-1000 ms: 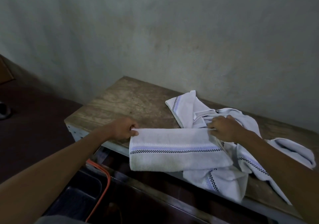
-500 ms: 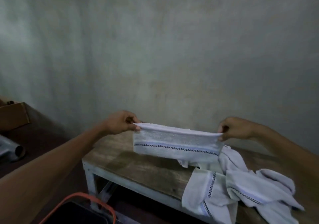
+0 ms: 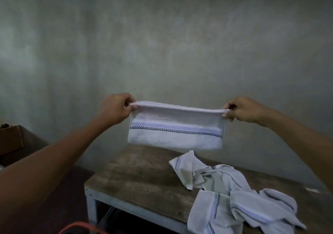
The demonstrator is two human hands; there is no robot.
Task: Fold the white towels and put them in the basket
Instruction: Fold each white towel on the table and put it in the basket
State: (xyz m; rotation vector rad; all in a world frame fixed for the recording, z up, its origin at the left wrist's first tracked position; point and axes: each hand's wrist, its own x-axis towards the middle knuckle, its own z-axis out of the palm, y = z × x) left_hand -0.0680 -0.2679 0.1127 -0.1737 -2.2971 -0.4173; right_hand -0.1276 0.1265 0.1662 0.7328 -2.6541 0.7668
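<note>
A folded white towel (image 3: 175,131) with a blue band and a black checked stripe hangs stretched in the air above the table. My left hand (image 3: 115,108) pinches its top left corner. My right hand (image 3: 242,110) pinches its top right corner. Below it, a heap of unfolded white towels (image 3: 232,197) lies on the right part of the wooden table (image 3: 140,179), with some cloth hanging over the front edge. Only the orange rim of the basket (image 3: 81,227) shows at the bottom edge, left of the table leg.
A bare grey wall stands close behind the table. A brown cardboard box (image 3: 10,140) sits at the far left on a dark surface. The table has a white metal frame (image 3: 91,206) with dark space under it.
Both hands have lifted the folded towel off the table's front edge and raised it into the air, held taut. The view has tilted upward, so the basket is nearly out of frame.
</note>
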